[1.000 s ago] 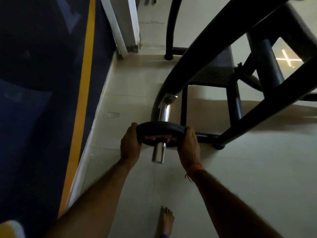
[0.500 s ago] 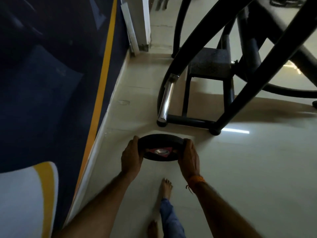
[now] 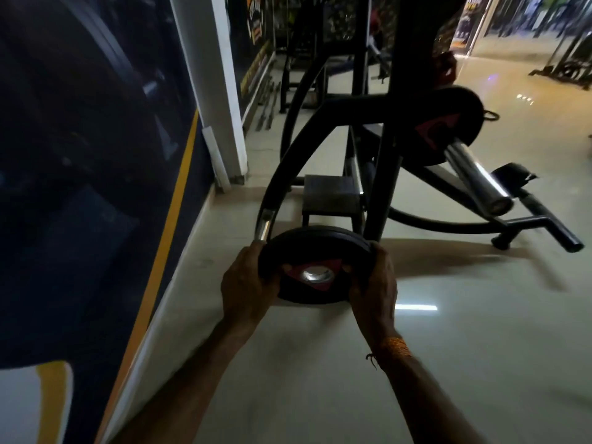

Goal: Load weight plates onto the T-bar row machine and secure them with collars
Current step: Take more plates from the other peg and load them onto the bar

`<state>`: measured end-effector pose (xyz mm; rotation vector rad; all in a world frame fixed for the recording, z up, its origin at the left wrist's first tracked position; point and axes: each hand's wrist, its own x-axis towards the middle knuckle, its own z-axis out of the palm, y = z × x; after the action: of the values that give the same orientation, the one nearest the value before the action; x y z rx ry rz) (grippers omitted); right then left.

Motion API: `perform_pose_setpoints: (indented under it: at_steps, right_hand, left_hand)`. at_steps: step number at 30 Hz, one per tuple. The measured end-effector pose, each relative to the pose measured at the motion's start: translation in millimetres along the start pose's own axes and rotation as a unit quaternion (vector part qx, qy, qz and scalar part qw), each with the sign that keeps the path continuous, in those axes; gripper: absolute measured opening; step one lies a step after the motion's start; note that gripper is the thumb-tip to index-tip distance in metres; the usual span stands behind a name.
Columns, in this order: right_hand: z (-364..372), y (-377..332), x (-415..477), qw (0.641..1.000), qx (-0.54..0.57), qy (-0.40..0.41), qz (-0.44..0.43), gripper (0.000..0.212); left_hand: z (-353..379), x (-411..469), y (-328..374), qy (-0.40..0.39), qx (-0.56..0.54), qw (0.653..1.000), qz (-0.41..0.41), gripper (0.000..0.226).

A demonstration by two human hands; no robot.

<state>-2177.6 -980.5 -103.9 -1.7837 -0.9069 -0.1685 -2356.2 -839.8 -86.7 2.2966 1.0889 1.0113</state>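
I hold a black weight plate (image 3: 315, 248) with a red triangle mark by its rim, my left hand (image 3: 246, 285) on the left edge and my right hand (image 3: 373, 280) on the right edge. Chrome shows in the plate's centre hole. The machine's left chrome sleeve (image 3: 264, 225) runs down behind the plate's upper left rim. A second black plate (image 3: 448, 123) sits on the right chrome sleeve (image 3: 479, 179), whose outer length is bare. No collar is visible.
The black T-bar machine frame (image 3: 381, 187) rises just beyond the plate, with a small footplate (image 3: 331, 193) at its base. A dark wall with a yellow stripe (image 3: 173, 219) runs along the left. Pale tiled floor (image 3: 448, 347) spreads to the right.
A second ago the sleeve stuck out through the plate; now only chrome shows in the hole. My view has lifted, bringing the right sleeve and its plate into sight. Both hands keep their grip.
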Motion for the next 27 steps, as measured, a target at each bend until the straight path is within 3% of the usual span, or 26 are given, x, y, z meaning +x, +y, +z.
perform_pose_setpoints:
  at_steps: [4,9,14,21,27]
  right_hand:
    - [-75.9,2.7,31.8,0.998,-0.019,0.060,-0.025,0.051]
    - [-166.1,31.6,71.6,0.993,-0.046,0.103,-0.044,0.058]
    - [-235.0,56.3,104.8,0.988,-0.063,0.128,-0.063,0.054]
    - [-263.6,96.7,154.5,0.993,-0.041,0.094,-0.050,0.053]
    - [-257.7,123.5,176.9,0.995,-0.033,0.091,-0.032,0.053]
  left_hand:
    - [15.4,11.9,78.6,0.026,-0.024,0.998,0.060,0.049]
    - [48.0,13.2,180.8,0.041,-0.067,0.992,0.094,0.071]
    - [79.6,15.6,255.9,0.053,-0.077,0.990,0.101,0.063]
    - [127.2,43.2,294.2,0.031,-0.080,0.993,0.084,0.064]
    - [149.4,60.6,301.9,0.009,-0.066,0.995,0.069,0.046]
